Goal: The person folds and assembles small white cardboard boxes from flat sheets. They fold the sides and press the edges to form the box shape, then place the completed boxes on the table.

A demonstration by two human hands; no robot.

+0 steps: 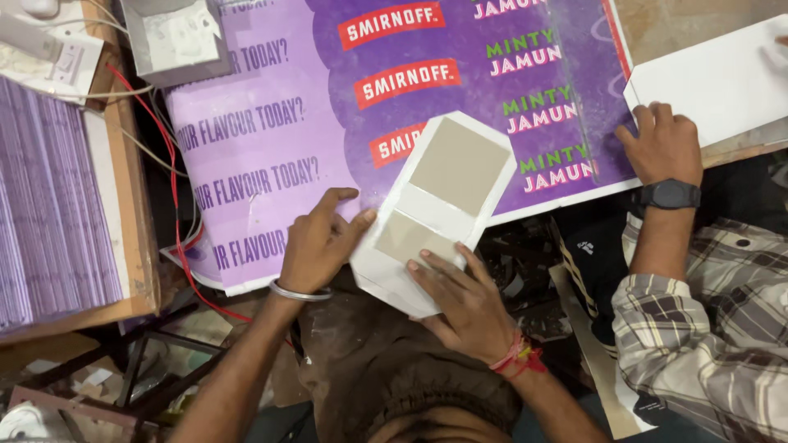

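A white folded card piece [439, 209] with two grey-beige board panels glued on it lies tilted over the near edge of a large purple printed sheet [328, 123]. My left hand [316, 242], with a metal bangle on the wrist, presses its thumb and fingers against the card's left edge. On the card's lower right part rests my right hand [464, 299], fingers spread flat, red threads around its wrist. Neither hand is closed around anything.
Another person's hand [663, 148], wearing a black watch and a checked sleeve, rests on a white sheet [714, 78] at the right. A stack of purple-edged cards [49, 205] sits on a wooden board at the left. Red wires [174, 189] run beside the purple sheet.
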